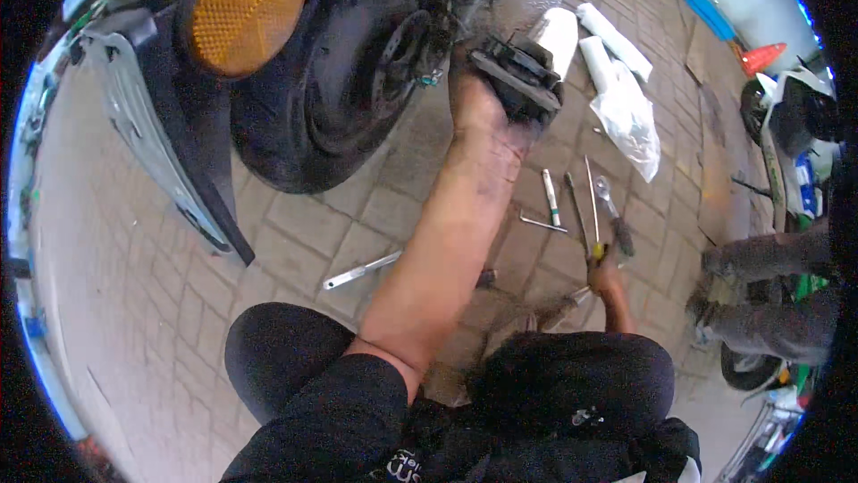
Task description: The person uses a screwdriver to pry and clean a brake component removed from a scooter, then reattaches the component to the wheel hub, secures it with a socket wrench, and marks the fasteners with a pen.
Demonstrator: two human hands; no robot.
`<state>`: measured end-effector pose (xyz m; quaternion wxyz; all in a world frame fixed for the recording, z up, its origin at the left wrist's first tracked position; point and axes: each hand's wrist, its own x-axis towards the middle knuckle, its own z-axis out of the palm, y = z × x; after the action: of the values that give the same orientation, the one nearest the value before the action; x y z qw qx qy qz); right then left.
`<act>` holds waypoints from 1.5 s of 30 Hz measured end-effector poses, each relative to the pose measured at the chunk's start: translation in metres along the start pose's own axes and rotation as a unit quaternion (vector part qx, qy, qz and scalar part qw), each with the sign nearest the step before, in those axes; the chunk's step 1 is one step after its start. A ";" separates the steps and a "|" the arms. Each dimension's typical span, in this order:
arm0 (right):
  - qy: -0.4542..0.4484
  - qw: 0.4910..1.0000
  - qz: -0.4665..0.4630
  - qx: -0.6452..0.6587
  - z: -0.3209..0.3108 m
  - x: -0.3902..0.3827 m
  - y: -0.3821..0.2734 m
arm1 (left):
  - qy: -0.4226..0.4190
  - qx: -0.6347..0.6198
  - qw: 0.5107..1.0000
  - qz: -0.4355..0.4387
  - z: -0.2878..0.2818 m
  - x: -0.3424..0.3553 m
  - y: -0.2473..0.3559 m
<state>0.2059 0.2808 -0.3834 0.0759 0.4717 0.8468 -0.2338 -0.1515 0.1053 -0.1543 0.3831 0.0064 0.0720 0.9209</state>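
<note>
Stretched forward, my left hand (476,106) is closed around a black slotted part (523,76) that looks like a brake caliper. Its fingers are mostly hidden by the part. Just beyond is a black wheel with its tyre (326,81), under a vehicle's dark bodywork. Low on the right, my right hand (609,276) grips the yellow handle of a long thin screwdriver (592,201) near the paving. Beside it lie a ratchet (614,215), a thin dark rod (576,206), an L-shaped hex key (542,222) and a white-and-green stick (550,195).
White rolled packaging (615,41) and a clear plastic bag (633,130) lie on the paving ahead. A silver tool handle (357,272) rests left of my forearm. An orange reflector (246,9) hangs near the wheel. Another person's legs (773,286) are at the right.
</note>
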 end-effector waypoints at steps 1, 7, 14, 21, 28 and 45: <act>-0.021 0.998 0.034 -0.050 0.016 0.012 0.028 | 0.003 -0.019 1.000 -0.018 0.007 -0.001 -0.004; -0.038 0.992 -0.120 -0.027 -0.028 0.001 -0.072 | 0.016 -0.095 0.992 -0.086 0.015 -0.021 0.018; -0.209 0.750 -0.490 0.392 -0.167 0.022 -0.323 | -0.071 -0.071 0.992 -0.082 -0.001 -0.037 0.023; -0.346 0.828 -0.406 0.171 -0.175 0.042 -0.387 | -0.057 -0.132 0.989 -0.032 -0.026 -0.053 0.021; -0.311 0.740 -0.404 0.437 -0.155 0.035 -0.371 | -0.090 -0.201 0.975 0.008 -0.005 -0.030 0.014; 0.019 0.819 -0.516 0.252 -0.139 -0.028 -0.457 | 0.083 0.276 0.854 0.434 -0.033 -0.043 0.006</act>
<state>-0.1476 0.1207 -0.1030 -0.1932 -0.0269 0.8792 -0.4346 -0.1277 0.0666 -0.1839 -0.0804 0.0661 0.3447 0.9329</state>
